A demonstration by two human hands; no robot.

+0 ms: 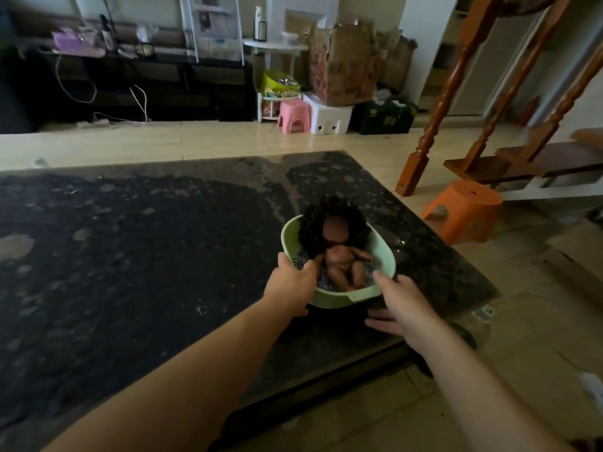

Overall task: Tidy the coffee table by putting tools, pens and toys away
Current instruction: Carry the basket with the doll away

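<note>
A: Where is the doll [339, 262] at this moment?

B: It lies on its back inside the pale green basket [382, 246]. The head with the black curly hair is toward the far rim, the legs toward the person. Under it there is a patterned cloth [322, 282] (blue and white, as far as I can see).

A: And the basket, where is it?

B: At the near right corner of the dark speckled coffee table [146, 239], close to the edge. Whether it stands on the top or is a little lifted, I cannot tell.

A: What do the hands do?

B: The left hand [290, 285] grasps the left rim of the basket: the thumb goes over the rim to the inside, and the fingers curl under the outside wall. The right hand [403, 301] is at the near right side. Its thumb reaches the rim, and its fingers [380, 322] are stretched out flat below the basket. If this hand really holds the basket or only touches it, I cannot tell.

A: Anything beside the table?

B: An orange stool [466, 210] stands on the floor just past the right edge, and a pink stool [293, 114] is far behind, near the wall.
</note>
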